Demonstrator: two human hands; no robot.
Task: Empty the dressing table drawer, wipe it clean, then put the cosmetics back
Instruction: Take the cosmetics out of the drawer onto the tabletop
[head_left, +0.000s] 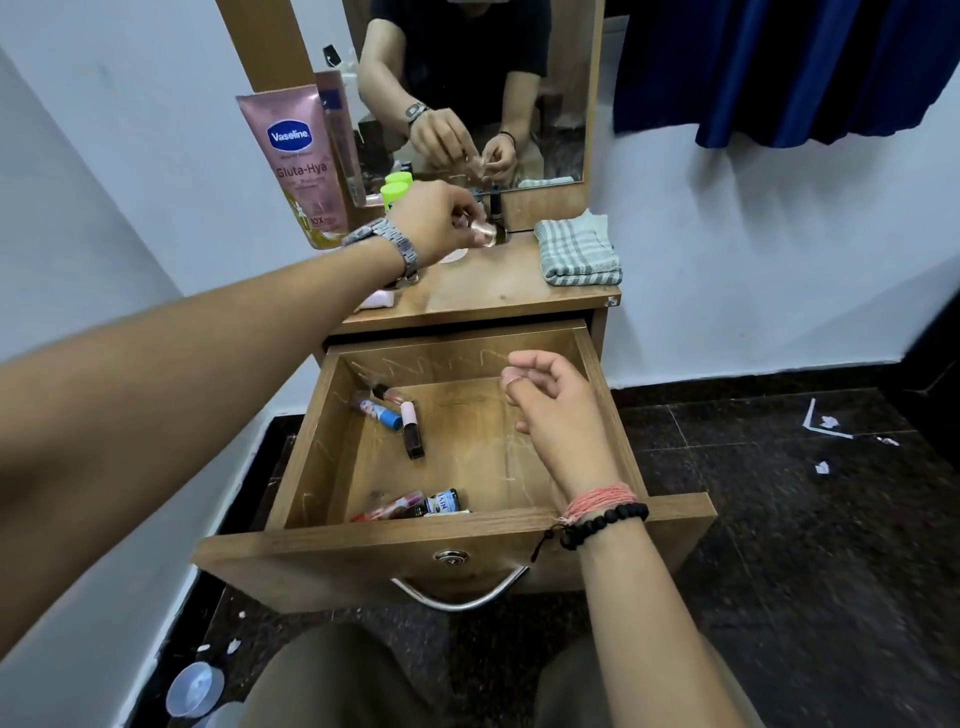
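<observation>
The wooden drawer (602, 525) of the dressing table is pulled out. Inside lie a few small cosmetics: a blue tube (382, 414), a dark nail polish bottle (413, 439) and a dark jar (442, 503) with a pink tube (387, 509) near the front wall. My left hand (436, 221) reaches over the tabletop (483, 291) and grips a small rose-gold container (485, 234) just above the wood. My right hand (550, 402) hovers over the drawer's right side, fingers loosely curled, holding nothing visible.
A pink Vaseline tube (301, 166) and a green-capped bottle (395, 195) stand at the mirror (561, 93). A folded checked cloth (579, 252) lies on the tabletop's right. A pink item (379, 299) sits near its front edge. Paper scraps (826, 421) litter the dark floor.
</observation>
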